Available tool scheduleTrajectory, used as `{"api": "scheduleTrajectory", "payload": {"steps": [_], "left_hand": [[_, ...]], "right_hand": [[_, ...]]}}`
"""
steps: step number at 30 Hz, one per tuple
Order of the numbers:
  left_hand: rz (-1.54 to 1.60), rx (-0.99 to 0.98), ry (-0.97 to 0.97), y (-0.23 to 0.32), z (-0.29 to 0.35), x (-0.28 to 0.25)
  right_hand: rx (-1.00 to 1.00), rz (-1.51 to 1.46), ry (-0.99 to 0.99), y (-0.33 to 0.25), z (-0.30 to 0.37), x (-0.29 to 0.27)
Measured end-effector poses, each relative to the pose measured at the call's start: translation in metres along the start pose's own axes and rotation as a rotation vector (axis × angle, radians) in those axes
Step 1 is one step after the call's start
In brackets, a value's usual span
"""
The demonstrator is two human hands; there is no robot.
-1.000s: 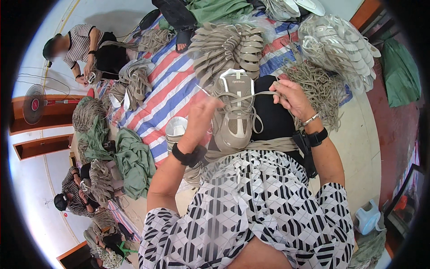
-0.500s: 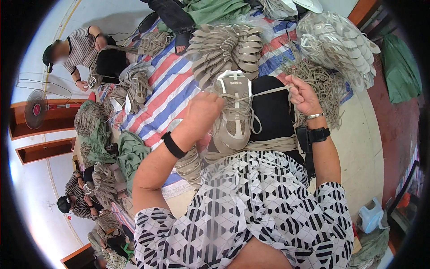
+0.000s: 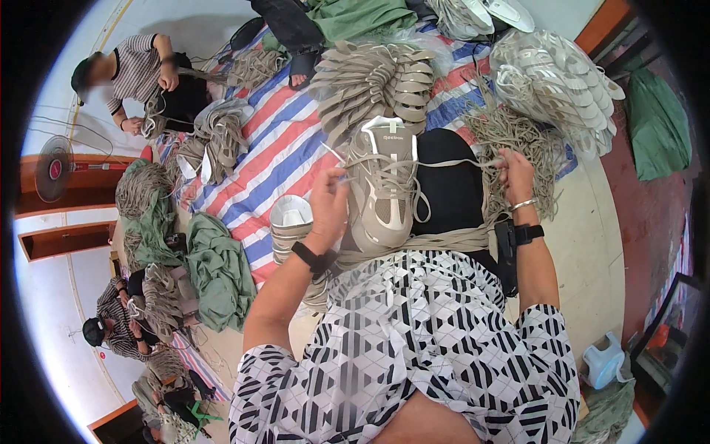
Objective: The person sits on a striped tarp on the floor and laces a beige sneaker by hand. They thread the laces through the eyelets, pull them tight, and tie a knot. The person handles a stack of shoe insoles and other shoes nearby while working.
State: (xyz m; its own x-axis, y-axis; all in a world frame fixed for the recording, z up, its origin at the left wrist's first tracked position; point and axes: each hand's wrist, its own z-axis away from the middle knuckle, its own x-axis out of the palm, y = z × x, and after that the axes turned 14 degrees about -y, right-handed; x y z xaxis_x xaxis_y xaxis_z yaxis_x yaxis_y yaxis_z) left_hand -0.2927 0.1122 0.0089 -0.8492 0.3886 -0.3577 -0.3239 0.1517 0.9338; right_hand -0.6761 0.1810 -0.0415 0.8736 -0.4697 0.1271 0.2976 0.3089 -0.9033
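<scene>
A beige sneaker rests in front of me, toe toward my body, with laces threaded through its upper eyelets. My right hand pinches one shoelace, which runs across to the shoe in a slight sag. To the left of the shoe, my left hand has its fingers closed at the other lace, whose pale tip sticks out above them. Beneath that lace span on the right lies a black pad. A loose lace loop hangs beside the shoe's right side. Flat laces are bundled across my lap.
Stacked beige shoe uppers lie ahead on a striped sheet. A lace heap and a bagged stack of uppers are at right. Nested uppers stand left. Co-workers sit farther left.
My left hand has moved left and down, away from the shoe's lacing. My right hand has shifted slightly right and down, and its lace has gone from taut to slightly slack.
</scene>
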Motion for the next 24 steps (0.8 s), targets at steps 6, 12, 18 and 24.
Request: {"api": "scheduleTrajectory", "payload": {"steps": [6, 12, 18, 24], "left_hand": [[-0.190, -0.039, -0.095, 0.025, -0.011, 0.003], [-0.346, 0.070, -0.035, 0.020, -0.015, 0.002], [-0.120, -0.066, -0.198, 0.011, -0.022, -0.003], [-0.069, -0.060, -0.145, 0.034, -0.035, -0.013]], "right_hand": [[-0.421, 0.696, -0.634, -0.042, 0.083, 0.115], [-0.700, 0.964, -0.694, -0.030, 0.065, 0.143], [-0.076, 0.316, -0.960, -0.044, 0.055, 0.144], [0.050, 0.375, -1.006, -0.059, 0.054, 0.132]]}}
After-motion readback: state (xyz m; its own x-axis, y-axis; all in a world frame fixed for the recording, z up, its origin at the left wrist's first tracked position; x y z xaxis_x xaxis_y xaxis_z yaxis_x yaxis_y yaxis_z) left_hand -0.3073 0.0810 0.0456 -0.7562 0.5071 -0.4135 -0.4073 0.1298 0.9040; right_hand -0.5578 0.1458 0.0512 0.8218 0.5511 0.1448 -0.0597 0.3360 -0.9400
